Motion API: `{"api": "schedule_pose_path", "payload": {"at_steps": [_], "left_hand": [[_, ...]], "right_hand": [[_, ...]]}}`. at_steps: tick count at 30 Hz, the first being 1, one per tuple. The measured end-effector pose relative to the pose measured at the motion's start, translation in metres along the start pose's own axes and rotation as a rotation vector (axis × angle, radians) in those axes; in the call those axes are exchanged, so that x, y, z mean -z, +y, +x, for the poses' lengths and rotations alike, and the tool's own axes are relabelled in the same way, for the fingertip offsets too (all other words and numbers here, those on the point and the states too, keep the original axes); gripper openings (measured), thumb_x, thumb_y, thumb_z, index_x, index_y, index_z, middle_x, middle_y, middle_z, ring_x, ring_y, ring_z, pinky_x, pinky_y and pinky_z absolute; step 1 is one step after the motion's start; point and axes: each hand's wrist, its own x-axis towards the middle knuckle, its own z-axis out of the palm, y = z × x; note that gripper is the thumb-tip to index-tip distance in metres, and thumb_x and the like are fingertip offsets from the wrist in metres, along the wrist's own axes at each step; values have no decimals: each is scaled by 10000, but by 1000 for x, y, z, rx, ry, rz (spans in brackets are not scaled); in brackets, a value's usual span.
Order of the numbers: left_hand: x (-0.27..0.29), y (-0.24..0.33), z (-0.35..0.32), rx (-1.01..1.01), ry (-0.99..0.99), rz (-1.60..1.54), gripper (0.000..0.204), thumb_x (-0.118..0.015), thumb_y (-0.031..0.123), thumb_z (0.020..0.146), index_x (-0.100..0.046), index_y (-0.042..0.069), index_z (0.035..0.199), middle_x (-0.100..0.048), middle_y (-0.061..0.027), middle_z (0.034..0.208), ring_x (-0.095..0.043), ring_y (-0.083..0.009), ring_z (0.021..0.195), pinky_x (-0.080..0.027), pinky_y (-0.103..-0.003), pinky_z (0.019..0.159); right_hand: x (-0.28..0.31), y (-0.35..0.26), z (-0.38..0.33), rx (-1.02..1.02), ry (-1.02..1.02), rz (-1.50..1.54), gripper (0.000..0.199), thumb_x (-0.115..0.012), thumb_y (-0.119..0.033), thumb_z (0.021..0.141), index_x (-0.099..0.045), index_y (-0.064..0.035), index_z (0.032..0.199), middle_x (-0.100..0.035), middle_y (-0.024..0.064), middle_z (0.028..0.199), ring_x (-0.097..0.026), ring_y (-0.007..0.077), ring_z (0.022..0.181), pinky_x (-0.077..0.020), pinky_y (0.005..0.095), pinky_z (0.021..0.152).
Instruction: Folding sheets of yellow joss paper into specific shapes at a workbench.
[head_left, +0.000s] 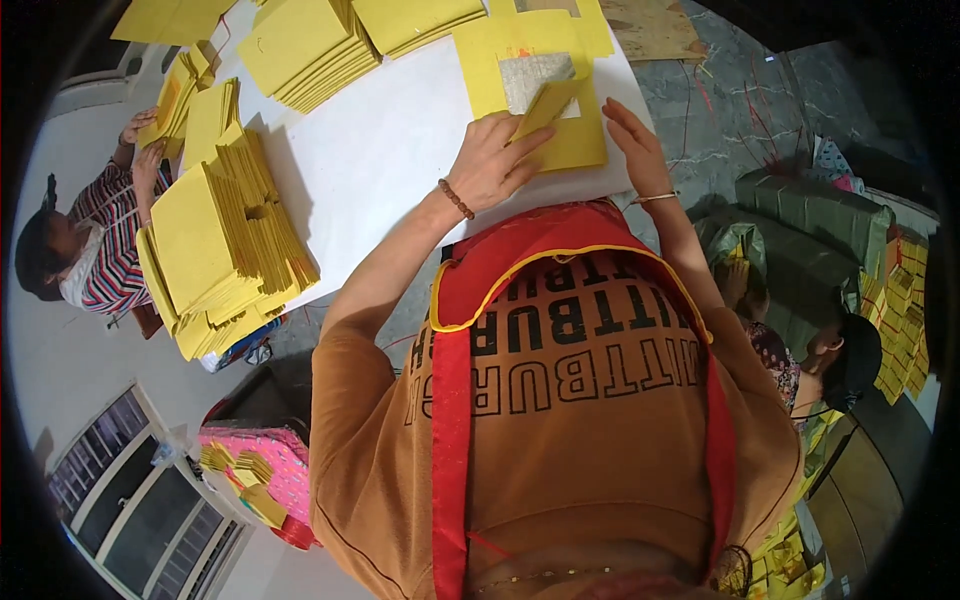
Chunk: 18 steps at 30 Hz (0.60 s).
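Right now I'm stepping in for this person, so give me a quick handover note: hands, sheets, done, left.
Left hand: pinching a folded yellow flap over the silver square.
Right hand: flat on the yellow sheet, holding nothing.
The sheet lies on the white table, near edge.
Done: the flap is partly folded.
Left: the fold isn't pressed flat.
Yellow stacks sit at the far edge.

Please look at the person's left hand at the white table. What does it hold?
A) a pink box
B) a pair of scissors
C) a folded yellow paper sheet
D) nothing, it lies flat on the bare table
C: the left hand grips a folded yellow paper sheet by its corner, above the larger yellow sheet on the white table, while the right hand rests flat on that larger sheet's edge.
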Motion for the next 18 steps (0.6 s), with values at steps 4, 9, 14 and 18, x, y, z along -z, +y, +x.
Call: {"api": "schedule_pose_path", "payload": {"at_steps": [4,9,14,18], "left_hand": [[2,3,0,13,-2,-34,628,-680,278,692,-448,142,1259,-487,-107,1053,-441,-278,987,-332,-372,832],[10,-3,5,30,-123,-102,698,-721,274,648,-435,154,1274,-485,-89,1082,-432,-260,1021,-330,-367,864],[12,-8,4,-9,-77,-140,548,-660,202,728,-468,139,1237,-518,-89,954,-469,-261,938,-358,-361,823],[14,-12,3,-44,-3,-195,393,-597,139,779,-515,110,1162,-517,-106,842,-504,-273,845,-397,-373,748]], "right_hand": [[-7,-6,-8,-51,-43,51,420,-463,-215,908,-432,1,1268,-506,124,1227,-460,176,1137,-333,265,962],[-6,-6,-8,-3,-34,25,411,-462,-235,914,-456,8,1245,-513,113,1220,-460,160,1133,-333,258,956],[-8,-21,-11,-14,-33,38,402,-446,-252,921,-476,10,1225,-514,102,1221,-460,155,1128,-329,253,957],[-4,-28,-13,-72,12,20,430,-400,-339,924,-482,-58,1239,-506,62,1237,-442,163,1150,-313,326,957]]}}
